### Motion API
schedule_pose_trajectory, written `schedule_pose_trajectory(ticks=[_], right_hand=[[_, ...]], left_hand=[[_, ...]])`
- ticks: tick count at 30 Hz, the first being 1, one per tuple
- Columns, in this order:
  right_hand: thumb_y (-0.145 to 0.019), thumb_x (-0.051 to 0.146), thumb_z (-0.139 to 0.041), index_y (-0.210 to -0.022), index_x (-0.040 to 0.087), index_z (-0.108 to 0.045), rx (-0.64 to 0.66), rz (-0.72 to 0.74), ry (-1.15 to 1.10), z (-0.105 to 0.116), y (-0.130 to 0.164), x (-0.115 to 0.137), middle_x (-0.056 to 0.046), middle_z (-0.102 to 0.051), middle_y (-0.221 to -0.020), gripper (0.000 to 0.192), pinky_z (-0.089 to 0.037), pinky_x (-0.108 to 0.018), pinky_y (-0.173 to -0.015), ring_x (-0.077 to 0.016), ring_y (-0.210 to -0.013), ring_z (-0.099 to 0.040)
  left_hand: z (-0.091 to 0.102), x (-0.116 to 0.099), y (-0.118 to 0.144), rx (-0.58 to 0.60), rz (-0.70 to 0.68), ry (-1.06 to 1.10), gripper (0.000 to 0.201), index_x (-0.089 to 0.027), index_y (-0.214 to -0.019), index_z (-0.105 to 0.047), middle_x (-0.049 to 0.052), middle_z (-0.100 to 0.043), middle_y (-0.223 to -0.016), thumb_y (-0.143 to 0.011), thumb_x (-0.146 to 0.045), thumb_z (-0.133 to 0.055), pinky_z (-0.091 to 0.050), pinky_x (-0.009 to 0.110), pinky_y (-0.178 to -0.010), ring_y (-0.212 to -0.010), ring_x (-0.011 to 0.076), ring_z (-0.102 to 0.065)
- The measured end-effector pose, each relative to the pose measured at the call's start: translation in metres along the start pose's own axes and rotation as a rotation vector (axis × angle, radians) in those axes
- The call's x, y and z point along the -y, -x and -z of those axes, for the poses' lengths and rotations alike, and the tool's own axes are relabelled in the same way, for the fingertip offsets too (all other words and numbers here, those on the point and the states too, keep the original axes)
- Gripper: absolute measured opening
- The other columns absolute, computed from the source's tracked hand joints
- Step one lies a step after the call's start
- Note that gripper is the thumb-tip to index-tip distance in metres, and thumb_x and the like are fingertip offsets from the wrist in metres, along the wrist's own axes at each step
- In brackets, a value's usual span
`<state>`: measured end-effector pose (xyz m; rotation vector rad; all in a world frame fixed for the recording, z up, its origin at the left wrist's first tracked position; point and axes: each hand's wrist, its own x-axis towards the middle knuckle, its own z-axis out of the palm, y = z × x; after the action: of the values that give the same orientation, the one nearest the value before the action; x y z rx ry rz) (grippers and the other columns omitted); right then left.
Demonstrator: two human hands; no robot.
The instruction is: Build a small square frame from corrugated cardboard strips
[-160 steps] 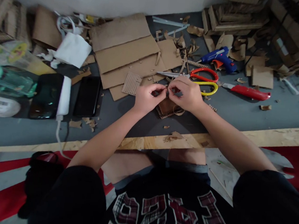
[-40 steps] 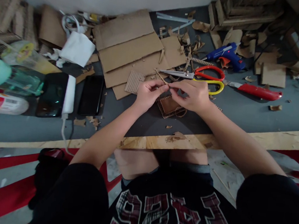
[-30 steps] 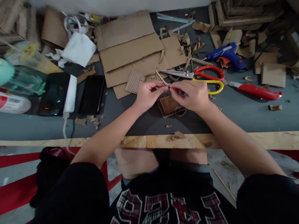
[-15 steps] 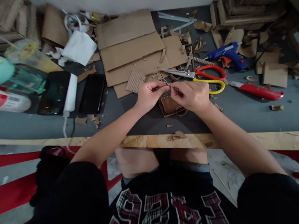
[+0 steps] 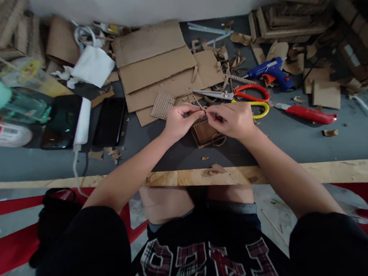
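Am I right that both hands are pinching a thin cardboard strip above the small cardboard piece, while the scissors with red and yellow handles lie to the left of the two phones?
Not quite. In the head view, the scissors lie right of the phones, just beyond the right hand. The rest holds: the left hand and right hand pinch a thin cardboard strip above the small cardboard piece.

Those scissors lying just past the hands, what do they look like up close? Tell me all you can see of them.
The scissors lie flat on the grey work surface, blades shut and pointing toward the person's left. The blades look like bare metal; one handle loop is red, the other yellow, seemingly plastic. The blade tips rest by cardboard scraps. The right hand sits just in front of the yellow loop and covers part of it; whether it touches is unclear.
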<state>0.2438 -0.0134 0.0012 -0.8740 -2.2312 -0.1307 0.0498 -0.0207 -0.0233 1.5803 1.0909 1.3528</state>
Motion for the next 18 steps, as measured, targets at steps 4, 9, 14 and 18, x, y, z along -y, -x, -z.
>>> schedule_pose_trajectory(ticks=[4, 9, 14, 18], right_hand=[[-0.087, 0.028, -0.051, -0.089, 0.022, -0.076, 0.045, -0.054, -0.020, -0.0009, 0.0007, 0.0001, 0.000, -0.069, -0.063, 0.027, -0.040, -0.027, -0.056, -0.0129, -0.057, -0.061], [-0.083, 0.026, -0.051, -0.082, 0.021, -0.074, 0.045, -0.057, 0.005, -0.0053, 0.0021, -0.0002, 0.001, -0.063, -0.056, 0.023, -0.037, -0.027, -0.054, -0.0124, -0.053, -0.056], [-0.082, 0.024, -0.050, -0.078, 0.020, -0.072, -0.005, -0.021, 0.035, -0.0083, 0.0022, -0.0013, 0.001, -0.061, -0.054, 0.023, -0.036, -0.026, -0.053, -0.0115, -0.051, -0.053], [-0.079, 0.023, -0.051, -0.074, 0.020, -0.069, 0.048, -0.036, 0.032, -0.0066, 0.0016, -0.0021, 0.002, -0.058, -0.054, 0.020, -0.033, -0.026, -0.054, -0.0111, -0.051, -0.050]], left_hand=[[0.0002, 0.0029, -0.0008, 0.021, -0.020, -0.037, 0.039, -0.021, -0.072, -0.078, 0.005, -0.077, -0.076, -0.072, -0.060, -0.079, -0.051, 0.026, -0.067, -0.071, 0.0135, -0.069], [0.0004, 0.0035, -0.0007, 0.042, -0.051, -0.095, 0.040, -0.020, -0.072, -0.077, 0.005, -0.075, -0.075, -0.073, -0.061, -0.078, -0.052, 0.027, -0.069, -0.071, 0.0137, -0.068], [0.0007, 0.0055, -0.0007, 0.022, -0.091, -0.145, 0.038, -0.021, -0.073, -0.078, 0.005, -0.073, -0.077, -0.073, -0.060, -0.078, -0.053, 0.029, -0.077, -0.078, 0.0145, -0.068], [0.0017, 0.0072, -0.0015, 0.067, -0.071, -0.135, 0.037, -0.021, -0.074, -0.078, 0.004, -0.072, -0.078, -0.071, -0.058, -0.081, -0.053, 0.030, -0.077, -0.078, 0.0150, -0.068]])
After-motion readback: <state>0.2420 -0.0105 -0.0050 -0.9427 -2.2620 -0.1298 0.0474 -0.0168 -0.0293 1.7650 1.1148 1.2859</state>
